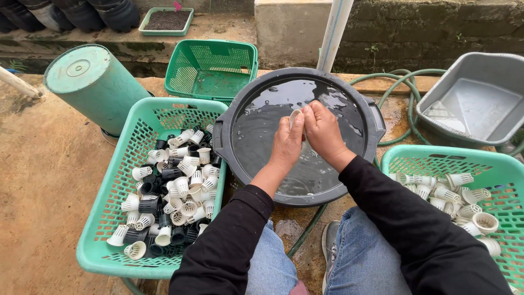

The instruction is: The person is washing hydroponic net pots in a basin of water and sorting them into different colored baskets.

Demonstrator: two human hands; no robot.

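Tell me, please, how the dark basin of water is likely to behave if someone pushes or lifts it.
The basin is broad and holds water nearly across its width, so it is probably heavy and slow to slide. The water would likely slosh over the low rim if it were shoved. Its side handles suggest a two-handed lift; the wet rim may be slippery.

White cup (295, 116) mostly hidden between hands, right basket (491, 164) cut off
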